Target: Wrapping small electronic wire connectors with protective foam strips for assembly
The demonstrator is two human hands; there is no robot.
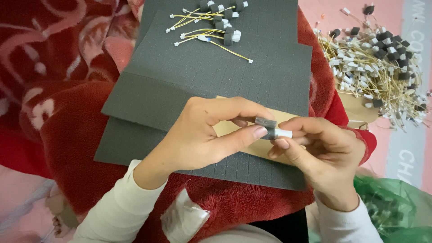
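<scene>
My left hand [207, 135] and my right hand [321, 153] meet over a grey foam sheet [180, 76] on my lap. Between their fingertips sits a small grey foam block [266, 122] with a white connector piece [282, 133] poking out beside it. My left thumb and fingers pinch the foam block. My right thumb and forefinger grip the white piece. A tan card strip [252, 144] lies on the foam under the hands. Several finished yellow wires with foam blocks [211, 24] lie at the sheet's far end.
A large heap of yellow wires with white plugs and grey blocks [378, 67] rests on a tan holder at the right. A red blanket [67, 126] covers my lap. A green plastic bag [391, 211] sits at lower right.
</scene>
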